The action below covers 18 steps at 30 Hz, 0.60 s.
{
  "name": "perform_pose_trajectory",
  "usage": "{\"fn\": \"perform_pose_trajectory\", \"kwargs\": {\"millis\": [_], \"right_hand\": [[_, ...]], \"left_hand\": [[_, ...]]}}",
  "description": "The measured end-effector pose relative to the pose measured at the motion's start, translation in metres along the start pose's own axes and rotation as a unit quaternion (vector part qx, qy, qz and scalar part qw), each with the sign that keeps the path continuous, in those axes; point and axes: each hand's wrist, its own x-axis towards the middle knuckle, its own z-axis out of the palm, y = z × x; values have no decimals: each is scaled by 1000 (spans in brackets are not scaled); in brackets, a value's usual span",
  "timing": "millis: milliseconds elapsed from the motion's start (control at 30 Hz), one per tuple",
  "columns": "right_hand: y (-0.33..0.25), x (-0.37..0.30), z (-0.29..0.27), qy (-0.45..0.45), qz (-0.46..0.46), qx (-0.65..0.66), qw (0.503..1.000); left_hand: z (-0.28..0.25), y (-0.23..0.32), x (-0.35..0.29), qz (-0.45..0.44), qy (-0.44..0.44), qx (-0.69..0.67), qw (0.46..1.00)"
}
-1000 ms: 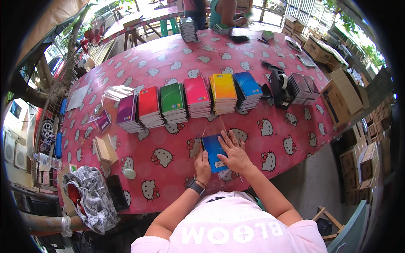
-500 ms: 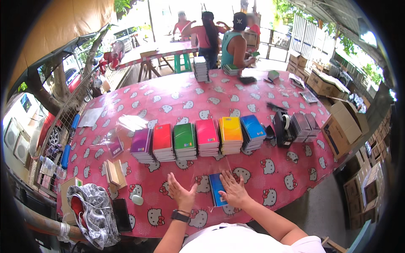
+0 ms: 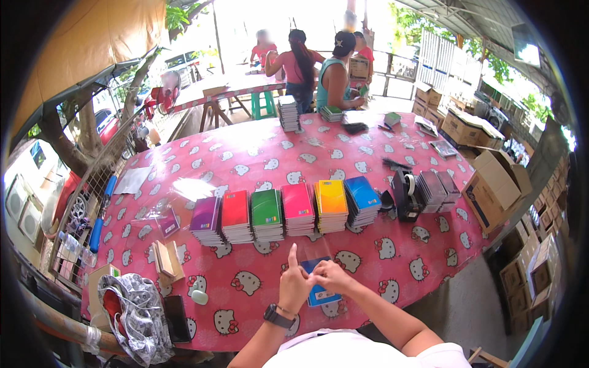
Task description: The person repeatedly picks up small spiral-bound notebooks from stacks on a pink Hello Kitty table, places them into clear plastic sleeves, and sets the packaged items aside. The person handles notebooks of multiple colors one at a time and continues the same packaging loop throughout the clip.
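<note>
A blue notebook (image 3: 324,297), in what looks like a clear plastic sleeve, lies before me with a white label showing near its lower edge. My right hand (image 3: 334,277) is over its upper part, fingers bent into a pinch; what is between the fingertips is too small to make out. Close against it, my left hand (image 3: 296,285) has its index finger stretched upward and its thumb near the right fingertips. Beyond my hands runs a row of notebook stacks: purple (image 3: 205,214), red (image 3: 236,210), green (image 3: 266,207), pink (image 3: 298,202), yellow (image 3: 331,197) and blue (image 3: 362,194).
Right of the stacks stand a black tape dispenser (image 3: 406,196) and dark bundles (image 3: 432,193). An open carton (image 3: 491,184) is at the table's right edge. At left lie a grey patterned cloth (image 3: 138,316), a phone (image 3: 178,319) and a pale green object (image 3: 199,297). People work at the far end.
Both hands have come together over the blue notebook, whose white label now shows. The right hand has gone from lying flat to a pinch; the left has moved right.
</note>
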Motion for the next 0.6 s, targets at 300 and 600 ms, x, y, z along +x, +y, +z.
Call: {"fn": "perform_pose_trajectory", "kwargs": {"millis": [300,600], "right_hand": [[-27,4,0,-29,68,-72,995],[-39,4,12,-2,73,-123,990]], "left_hand": [[15,-116,2,22,257,50,965],[10,-74,-21,-240,-93,-431,865]]}}
